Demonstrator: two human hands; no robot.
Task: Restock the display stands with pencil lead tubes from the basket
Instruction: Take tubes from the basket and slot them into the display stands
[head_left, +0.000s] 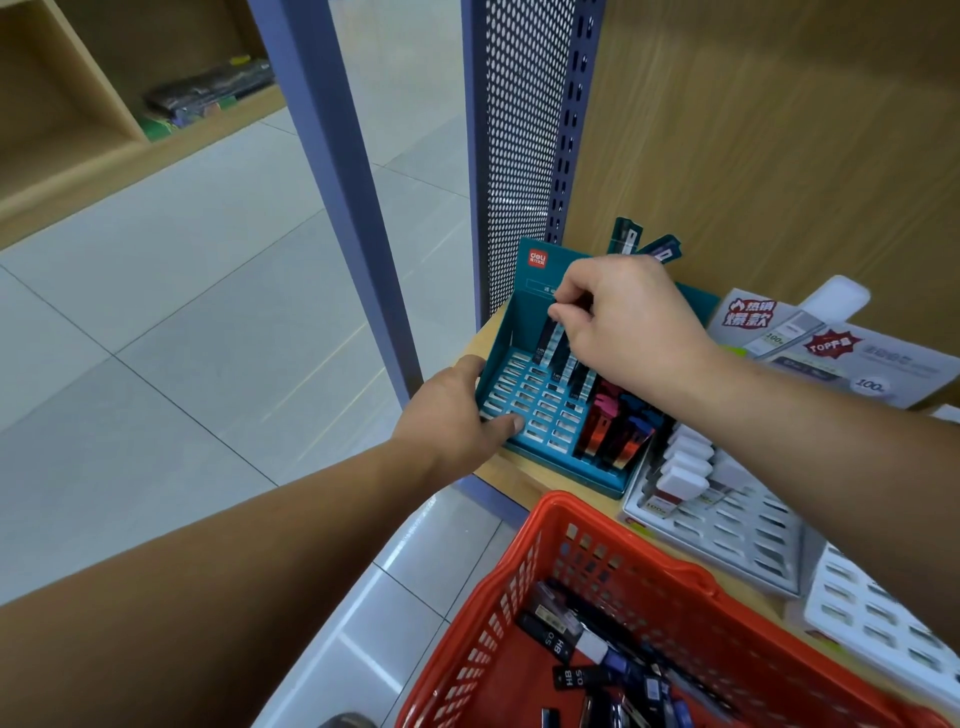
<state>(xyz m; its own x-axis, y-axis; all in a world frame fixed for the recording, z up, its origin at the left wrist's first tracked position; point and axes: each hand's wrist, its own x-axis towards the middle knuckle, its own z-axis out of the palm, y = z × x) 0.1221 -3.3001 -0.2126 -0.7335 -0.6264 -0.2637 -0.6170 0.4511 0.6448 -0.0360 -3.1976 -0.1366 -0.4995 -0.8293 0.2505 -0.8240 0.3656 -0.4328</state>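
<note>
**A:** What is carrying all this?

**B:** A pale wooden shelf board (501, 470) is bearing everything. A red plastic mesh basket (470, 649) is sitting at its near edge. Loose dark lead tubes (558, 644) are lying flat inside it, pointing every which way.

**A:** And the stand being filled?

**B:** The teal slotted display stand (522, 319) is standing at the shelf's left corner, just beside a white slotted display stand (727, 525). Its left slots are showing open, and its right rows are holding colour-capped tubes (613, 421).

**A:** The hands?

**B:** The left hand (452, 415) is clasping the teal stand's near left corner. Its thumb is lying on the grid and its fingers are against the outer wall, steadying it. The right hand (623, 317) is pinching the top of a slim dark pencil lead tube (546, 340) between thumb and forefinger, over the back rows.

**A:** Which way is that tube pointing?

**B:** Its long axis is running near upright, cap end up in the fingers and lower end aiming down at the grid. I cannot tell whether it is seated.

**A:** How is it going to handle?

**B:** I'm judging it very light, rigid and smooth enough to slip, with brittle leads inside. A fingertip pinch near the cap is suiting it. A tube lying flat in the basket is better taken across its narrow sides at mid-length, then turned upright.
</note>
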